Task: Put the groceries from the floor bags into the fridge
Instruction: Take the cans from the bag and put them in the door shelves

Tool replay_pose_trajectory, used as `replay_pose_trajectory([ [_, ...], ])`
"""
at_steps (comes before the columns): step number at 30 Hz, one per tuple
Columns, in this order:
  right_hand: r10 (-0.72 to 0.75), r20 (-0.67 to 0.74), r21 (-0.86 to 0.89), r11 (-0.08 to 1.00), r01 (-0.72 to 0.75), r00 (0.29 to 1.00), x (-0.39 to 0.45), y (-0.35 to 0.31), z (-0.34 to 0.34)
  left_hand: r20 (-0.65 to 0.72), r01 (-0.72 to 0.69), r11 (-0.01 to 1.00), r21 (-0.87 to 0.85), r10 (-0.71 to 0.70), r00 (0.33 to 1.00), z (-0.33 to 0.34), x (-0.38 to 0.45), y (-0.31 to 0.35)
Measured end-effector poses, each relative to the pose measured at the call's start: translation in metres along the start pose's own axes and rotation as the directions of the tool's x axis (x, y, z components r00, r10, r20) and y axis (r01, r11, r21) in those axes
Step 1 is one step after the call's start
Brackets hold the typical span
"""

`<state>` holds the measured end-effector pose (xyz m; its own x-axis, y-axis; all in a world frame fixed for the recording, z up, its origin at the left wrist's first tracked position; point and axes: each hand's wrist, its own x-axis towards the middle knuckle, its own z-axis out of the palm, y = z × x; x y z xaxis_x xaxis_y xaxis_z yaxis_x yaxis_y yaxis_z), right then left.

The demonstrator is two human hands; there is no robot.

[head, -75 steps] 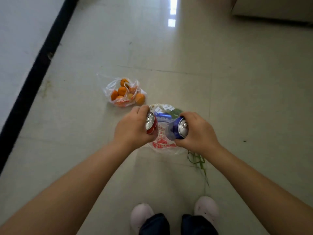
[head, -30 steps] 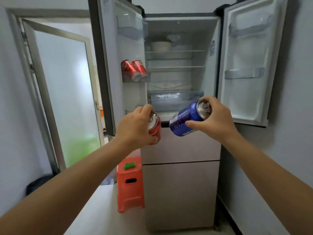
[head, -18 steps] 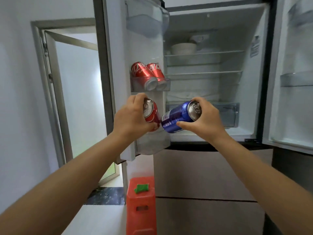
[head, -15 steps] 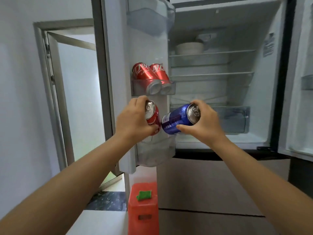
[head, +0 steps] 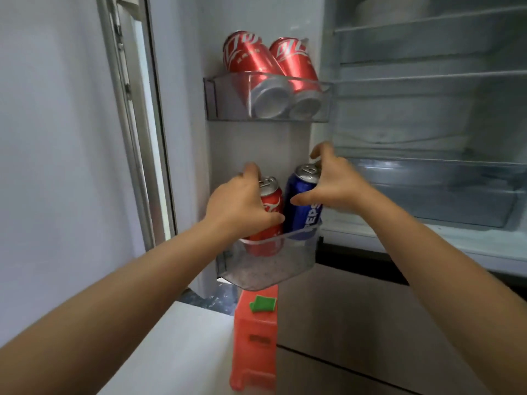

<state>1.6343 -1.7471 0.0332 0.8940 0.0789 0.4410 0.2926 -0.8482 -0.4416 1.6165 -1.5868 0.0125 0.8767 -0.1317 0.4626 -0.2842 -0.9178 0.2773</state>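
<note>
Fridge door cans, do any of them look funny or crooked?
Yes. The two red cans in the upper door shelf lean over tilted, bottoms poking toward the camera. Below, the red can and blue can stand upright in the lower door bin.

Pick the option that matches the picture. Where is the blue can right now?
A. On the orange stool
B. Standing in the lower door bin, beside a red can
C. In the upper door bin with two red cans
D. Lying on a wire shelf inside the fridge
B: the blue can stands upright in the lower door bin, next to the red can that the left hand grips.
</note>
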Motion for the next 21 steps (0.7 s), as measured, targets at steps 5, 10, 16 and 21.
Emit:
replay_pose_trajectory([
  [5, -0.088, 0.222, -0.100, 0.989, 0.113, 0.971, 0.018, 0.007, 0.009, 0.080, 0.118, 0.993, -0.031, -0.115, 0.990, 0.014, 0.012, -0.003],
  [10, -0.121, 0.369, -0.125, 0.976, 0.179, 0.921, 0.038, 0.010, 0.019, 0.143, 0.195, 0.977, -0.084, -0.182, 0.973, 0.024, 0.019, -0.008],
  [16, -0.140, 0.366, -0.147, 0.967, 0.206, 0.920, 0.042, 0.016, 0.030, 0.166, 0.233, 0.971, -0.058, -0.221, 0.961, 0.026, 0.026, -0.010],
  [21, -0.232, 0.223, -0.304, 0.907, 0.293, 0.947, 0.035, 0.015, 0.060, 0.108, 0.143, 0.968, 0.204, -0.167, 0.980, 0.031, 0.021, -0.009],
])
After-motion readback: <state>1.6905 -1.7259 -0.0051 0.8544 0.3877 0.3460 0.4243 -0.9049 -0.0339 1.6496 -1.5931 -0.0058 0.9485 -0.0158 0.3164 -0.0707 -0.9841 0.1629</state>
